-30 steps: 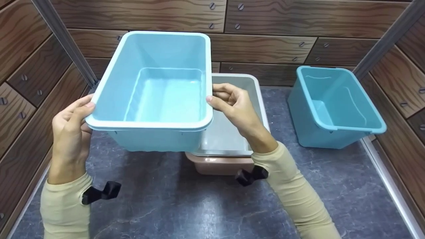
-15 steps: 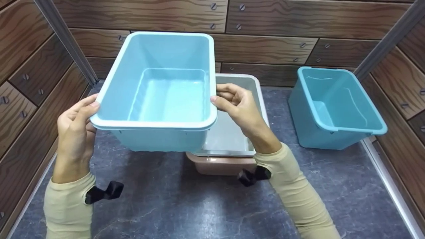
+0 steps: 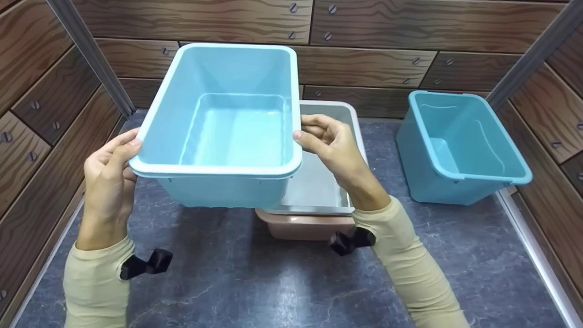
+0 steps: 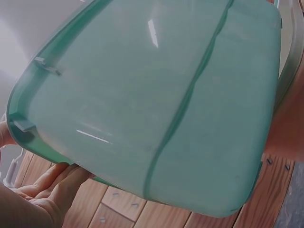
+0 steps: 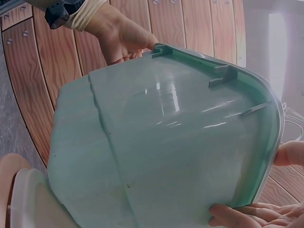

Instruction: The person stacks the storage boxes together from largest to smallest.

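Observation:
Both hands hold up a light blue plastic bin (image 3: 232, 191) by its rim, its open top tilted toward the head camera. My left hand (image 3: 109, 177) grips the near-left corner, thumb over the rim and fingers behind. On the right side my right hand (image 3: 334, 148) pinches the rim between thumb and curled fingers. Both wrist views show the bin's outer wall. In the right wrist view, the right hand's fingers (image 5: 247, 216) press under the rim. Below and partly hidden by the held bin, a grey-white bin (image 3: 314, 182) sits in a pink bin (image 3: 309, 228).
A teal bin (image 3: 460, 182) stands upright at the right on the dark marbled floor (image 3: 255, 287). Wood-patterned walls (image 3: 364, 68) with metal corner posts enclose the space on the left, back and right. A black bracket hangs at each sleeve.
The light blue bin and both hands have drifted slightly to the right in the head view. The grips stay the same, and the other bins have not moved.

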Demonstrator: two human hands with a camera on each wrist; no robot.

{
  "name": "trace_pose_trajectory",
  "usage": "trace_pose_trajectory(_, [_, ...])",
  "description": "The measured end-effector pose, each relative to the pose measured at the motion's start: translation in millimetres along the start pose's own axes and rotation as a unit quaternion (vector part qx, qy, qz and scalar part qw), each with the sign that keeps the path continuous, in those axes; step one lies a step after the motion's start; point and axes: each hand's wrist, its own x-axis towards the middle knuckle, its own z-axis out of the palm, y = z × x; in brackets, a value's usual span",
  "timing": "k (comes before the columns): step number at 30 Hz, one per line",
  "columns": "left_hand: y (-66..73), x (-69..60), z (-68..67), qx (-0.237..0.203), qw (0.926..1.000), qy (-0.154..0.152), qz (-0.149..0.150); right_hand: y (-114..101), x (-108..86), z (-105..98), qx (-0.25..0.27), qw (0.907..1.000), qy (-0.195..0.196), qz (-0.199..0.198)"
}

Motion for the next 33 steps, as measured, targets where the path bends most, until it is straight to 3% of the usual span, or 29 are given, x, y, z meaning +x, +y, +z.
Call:
trace_pose_trajectory(16, [-3.0,-0.4,4.6,0.002,0.9999,-0.009,-0.005,1.7,0.3,-7.6,-0.004,1.0,0.008,0.004])
trace_pose_trajectory(33, [-9.6,0.2,6.7,0.031,0.9991,-0.024,-0.016,5.4,-3.3,-12.7,0.0,0.9998,0.016,0.015])
